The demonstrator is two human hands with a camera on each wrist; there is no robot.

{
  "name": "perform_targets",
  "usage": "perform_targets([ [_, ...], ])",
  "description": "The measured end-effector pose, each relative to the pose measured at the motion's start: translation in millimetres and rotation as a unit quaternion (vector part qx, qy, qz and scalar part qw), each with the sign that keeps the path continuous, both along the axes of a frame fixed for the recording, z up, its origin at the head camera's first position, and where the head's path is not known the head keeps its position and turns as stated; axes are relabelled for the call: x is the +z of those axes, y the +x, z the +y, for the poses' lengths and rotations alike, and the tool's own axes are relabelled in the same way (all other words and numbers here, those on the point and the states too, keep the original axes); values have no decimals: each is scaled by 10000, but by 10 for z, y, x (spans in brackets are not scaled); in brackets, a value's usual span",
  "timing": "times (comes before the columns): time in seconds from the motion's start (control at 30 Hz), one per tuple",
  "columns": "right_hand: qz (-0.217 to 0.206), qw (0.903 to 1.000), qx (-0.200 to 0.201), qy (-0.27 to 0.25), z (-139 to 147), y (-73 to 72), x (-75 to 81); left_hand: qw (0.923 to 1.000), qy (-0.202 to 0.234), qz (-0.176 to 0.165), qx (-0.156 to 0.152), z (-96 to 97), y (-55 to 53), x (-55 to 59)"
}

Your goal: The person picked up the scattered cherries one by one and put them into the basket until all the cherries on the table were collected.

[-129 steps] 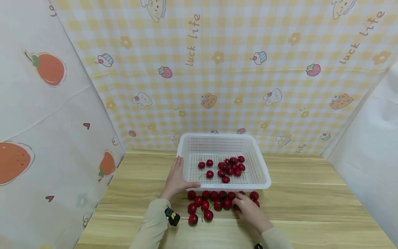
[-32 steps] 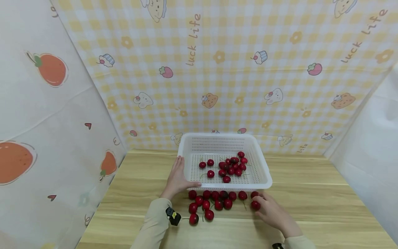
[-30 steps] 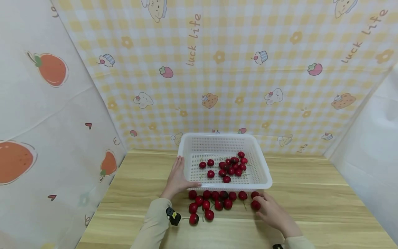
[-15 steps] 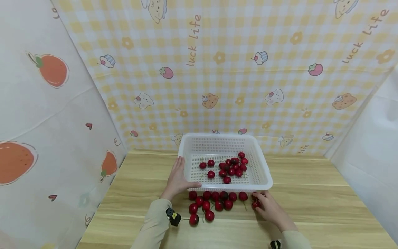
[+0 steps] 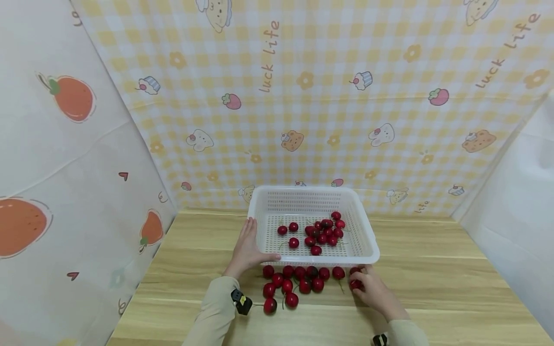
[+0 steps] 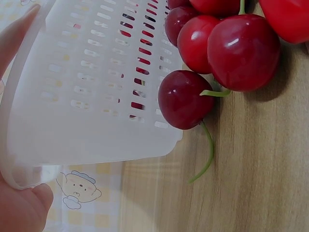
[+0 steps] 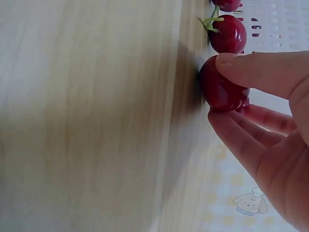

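A white perforated plastic basket point(image 5: 318, 259) stands on the table with several red cherries point(image 5: 327, 231) in it, mostly toward the right half. My left hand point(image 5: 246, 247) holds its front left corner, thumb along the front rim and fingers on the left side. In front of the basket, more cherries point(image 5: 287, 286) with green stems lie in loose rows. My right hand point(image 5: 374, 291) is at the right end of these. In the right wrist view, thumb and fingers pinch a dark red cherry point(image 7: 219, 89), with part of another cherry point(image 7: 244, 106) behind it among the fingers.
The wood-grain table point(image 5: 441, 278) runs up to a yellow checked cloth point(image 5: 303, 115) behind the basket. A white printed cloth point(image 5: 86, 158) hangs on the left. One cherry point(image 5: 338, 273) lies just left of my right hand.
My right hand has moved right from the middle of the rows to the end cherries, now pinching one. One more cherry is in the basket. My left hand has stayed on the corner.
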State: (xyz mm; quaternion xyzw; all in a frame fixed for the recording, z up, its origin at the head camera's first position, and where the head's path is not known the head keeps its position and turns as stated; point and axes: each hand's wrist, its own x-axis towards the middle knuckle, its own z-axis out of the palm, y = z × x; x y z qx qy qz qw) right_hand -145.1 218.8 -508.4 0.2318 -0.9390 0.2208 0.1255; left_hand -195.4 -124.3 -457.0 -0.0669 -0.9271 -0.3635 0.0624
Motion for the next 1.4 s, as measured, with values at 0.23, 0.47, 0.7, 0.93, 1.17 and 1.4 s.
perform_targets([
  [0.23,-533,9983,-232,-62,7,44,73,10000,-17,-7,-4,0,8,3],
  [0.47,-472,9988,-105,-66,28,48,143,10000,-13,-34,-10,2,0,6],
  [0.7,-416,9989,104,-167,15,45,251,10000,-30,7,-23,-6,-18,-11],
  [0.93,-109,9985,511,-133,36,122,366,10000,36,-16,-53,-6,-9,2],
  [1.17,59,9941,1033,-333,12,228,527,10000,-13,-7,-37,-7,-10,3],
  [1.4,62,9861,1578,-518,-79,306,999,10000,-3,-7,-55,-8,-16,6],
])
